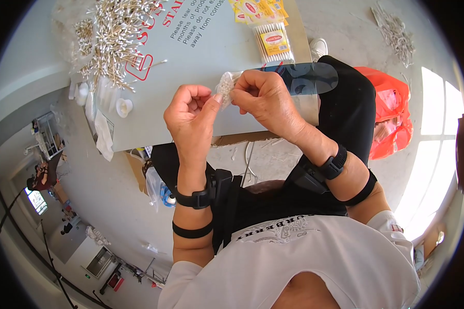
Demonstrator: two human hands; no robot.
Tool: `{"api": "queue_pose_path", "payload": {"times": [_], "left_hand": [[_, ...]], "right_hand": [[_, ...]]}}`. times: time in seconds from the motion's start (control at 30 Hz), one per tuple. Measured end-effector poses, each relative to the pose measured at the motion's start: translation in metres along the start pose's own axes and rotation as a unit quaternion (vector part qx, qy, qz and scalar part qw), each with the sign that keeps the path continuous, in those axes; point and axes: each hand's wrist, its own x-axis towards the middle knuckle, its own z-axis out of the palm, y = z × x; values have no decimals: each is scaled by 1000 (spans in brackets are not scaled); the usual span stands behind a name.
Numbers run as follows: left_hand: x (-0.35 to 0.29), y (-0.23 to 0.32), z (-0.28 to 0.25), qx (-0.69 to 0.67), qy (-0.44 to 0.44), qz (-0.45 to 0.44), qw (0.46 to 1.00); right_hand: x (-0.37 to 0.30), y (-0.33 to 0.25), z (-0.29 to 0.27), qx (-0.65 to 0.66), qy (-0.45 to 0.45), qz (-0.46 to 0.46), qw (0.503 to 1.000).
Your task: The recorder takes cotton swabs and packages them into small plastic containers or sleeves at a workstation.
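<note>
A bundle of cotton swabs point(225, 89), white tips facing me, is held up over the near part of the table, seemingly in a clear plastic bag. My left hand point(193, 113) grips its left side, with the thumb against the tips. On the other side my right hand point(267, 100) pinches its edge with curled fingers, which partly hide the sticks. A big loose heap of cotton swabs point(116, 38) lies at the far left of the table. Toward the far right rests a filled pack of cotton swabs point(274, 43) with a yellow label.
Yellow printed cards point(258, 10) lie behind the filled pack. A dark translucent sheet point(307, 79) overhangs the table's right edge. Small clear and white plastic pieces point(122, 107) sit at the left edge of the table point(160, 123). Red plastic bags point(392, 110) stand on the floor at right.
</note>
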Motion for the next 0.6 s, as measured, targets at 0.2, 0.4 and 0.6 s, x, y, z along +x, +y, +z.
{"api": "queue_pose_path", "payload": {"times": [0.2,0.4,0.6], "left_hand": [[1,-4,4,-10,-7,-23,1000],[6,-10,7,5,3,-28,1000],[-9,-8,4,37,-4,16,999]], "right_hand": [[0,1,-1,-1,1,1,1000],[1,2,3,11,29,-47,998],[4,-2,-9,-2,5,-3,1000]]}}
